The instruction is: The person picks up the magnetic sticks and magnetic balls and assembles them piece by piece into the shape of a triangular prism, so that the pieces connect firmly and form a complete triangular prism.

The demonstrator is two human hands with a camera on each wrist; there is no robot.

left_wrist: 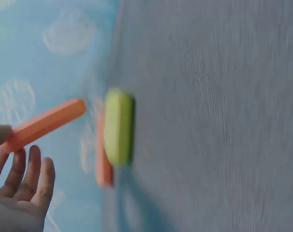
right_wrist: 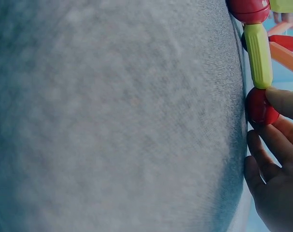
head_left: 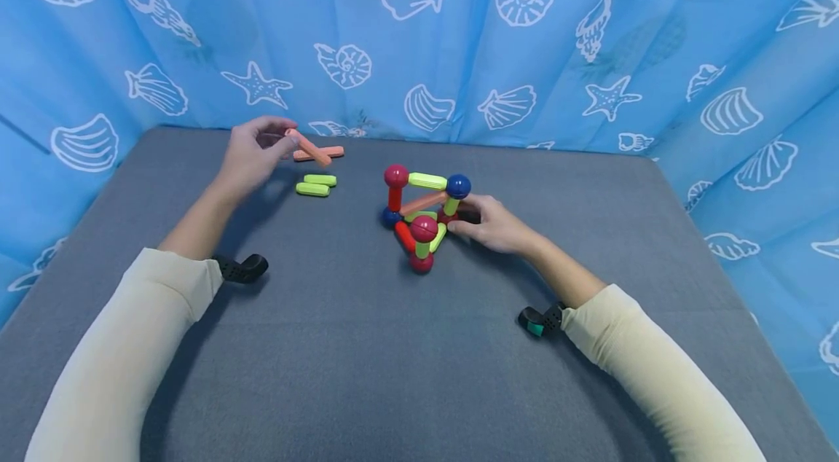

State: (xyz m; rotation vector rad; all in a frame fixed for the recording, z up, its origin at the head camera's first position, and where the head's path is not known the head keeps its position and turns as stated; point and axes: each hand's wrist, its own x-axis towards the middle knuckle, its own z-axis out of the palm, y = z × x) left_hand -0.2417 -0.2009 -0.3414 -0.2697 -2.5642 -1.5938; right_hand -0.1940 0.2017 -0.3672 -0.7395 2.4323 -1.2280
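Observation:
My left hand (head_left: 257, 150) pinches one end of an orange magnetic stick (head_left: 313, 150) between thumb and finger, above the far left of the table; in the left wrist view that stick (left_wrist: 49, 123) slants upward. Toward the middle stands a frame of sticks and balls: a triangular base, upright sticks, a light-green top stick (head_left: 427, 181) between a red ball (head_left: 396, 175) and a blue ball (head_left: 458, 186), and a slanting orange stick (head_left: 422, 202). A separate upright carries the front red ball (head_left: 424, 229). My right hand (head_left: 493, 224) grips the base's right red ball (right_wrist: 261, 107) with thumb and fingers.
Under the left hand lie an orange stick (head_left: 336, 151) and two light-green sticks (head_left: 312, 189), near the table's far edge. Behind the grey table (head_left: 354, 360) hangs a blue shell-patterned curtain (head_left: 419, 47), which also runs along both sides.

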